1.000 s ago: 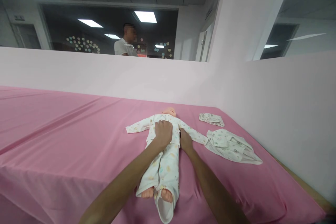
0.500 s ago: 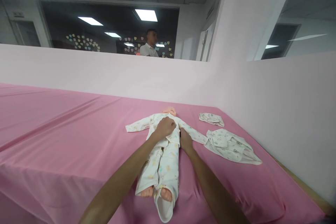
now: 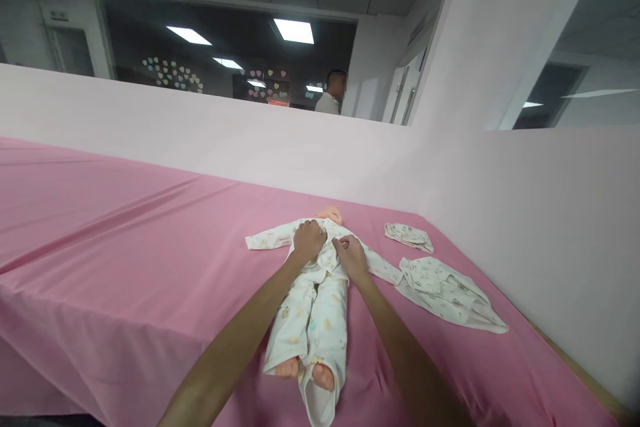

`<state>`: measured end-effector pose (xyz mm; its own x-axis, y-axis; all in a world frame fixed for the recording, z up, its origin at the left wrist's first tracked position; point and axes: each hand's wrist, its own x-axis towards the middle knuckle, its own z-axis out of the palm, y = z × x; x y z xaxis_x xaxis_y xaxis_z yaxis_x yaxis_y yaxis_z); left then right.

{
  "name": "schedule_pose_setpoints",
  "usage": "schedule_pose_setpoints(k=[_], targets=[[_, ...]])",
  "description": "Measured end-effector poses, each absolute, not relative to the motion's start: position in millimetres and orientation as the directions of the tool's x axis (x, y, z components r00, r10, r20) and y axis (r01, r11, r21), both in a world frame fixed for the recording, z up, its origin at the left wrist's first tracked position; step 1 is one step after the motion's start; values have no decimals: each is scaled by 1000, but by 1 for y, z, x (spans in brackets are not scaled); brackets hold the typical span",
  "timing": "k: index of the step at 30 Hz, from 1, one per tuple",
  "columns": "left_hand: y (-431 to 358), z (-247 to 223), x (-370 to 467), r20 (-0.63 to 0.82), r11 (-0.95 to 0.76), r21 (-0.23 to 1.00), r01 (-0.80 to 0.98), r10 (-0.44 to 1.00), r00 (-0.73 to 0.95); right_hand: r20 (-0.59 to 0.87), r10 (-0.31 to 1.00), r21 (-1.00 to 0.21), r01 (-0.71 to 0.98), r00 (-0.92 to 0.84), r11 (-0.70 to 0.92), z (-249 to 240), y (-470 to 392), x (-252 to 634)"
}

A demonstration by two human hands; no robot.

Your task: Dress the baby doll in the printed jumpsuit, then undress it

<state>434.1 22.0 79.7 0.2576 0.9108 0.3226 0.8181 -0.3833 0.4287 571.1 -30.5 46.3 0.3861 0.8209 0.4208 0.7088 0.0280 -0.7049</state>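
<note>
A baby doll (image 3: 329, 215) lies on its back on the pink sheet, its bare feet showing at the trouser cuffs. It wears a white printed baby shirt (image 3: 273, 236) with long sleeves spread out, and matching baby trousers (image 3: 327, 320). My left hand (image 3: 310, 240) is closed on the shirt's front at the chest, fingers curled over the cloth. Beside it, my right hand (image 3: 351, 257) pinches at the shirt front with thumb and fingertips together. The fingertips' exact hold is small and partly hidden.
To the right lie a spread printed garment (image 3: 450, 293) and a smaller folded printed cloth (image 3: 409, 237). A pink sheet (image 3: 125, 233) covers the bed, bounded by a white wall (image 3: 250, 140). A person (image 3: 330, 95) shows in the glass above.
My right hand has moved from the shirt's side up onto the chest, near my left hand. The view has shifted slightly, and the person behind the glass has moved right.
</note>
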Motion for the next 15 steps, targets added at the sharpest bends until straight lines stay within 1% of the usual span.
schedule_pose_setpoints(k=[2,4,7,10,12,13,15], targets=[[24,82,433,308,-399,415,817,907,286,396,853,-660,751,340,7,51,-27,572],[32,84,428,295,-406,420,812,907,301,384,868,-645,764,313,10,55,-25,580],[53,89,409,281,-345,463,816,931,235,408,829,-649,760,383,-32,57,-28,607],[81,87,373,245,-213,503,838,965,98,386,749,-670,722,538,-173,52,-41,646],[96,79,345,212,-124,512,850,977,15,358,726,-664,707,587,-244,45,-51,672],[102,74,332,196,-88,510,856,980,-16,335,716,-636,708,613,-308,41,-55,682],[108,62,312,169,-49,497,866,985,-41,280,739,-549,734,613,-401,34,-61,694]])
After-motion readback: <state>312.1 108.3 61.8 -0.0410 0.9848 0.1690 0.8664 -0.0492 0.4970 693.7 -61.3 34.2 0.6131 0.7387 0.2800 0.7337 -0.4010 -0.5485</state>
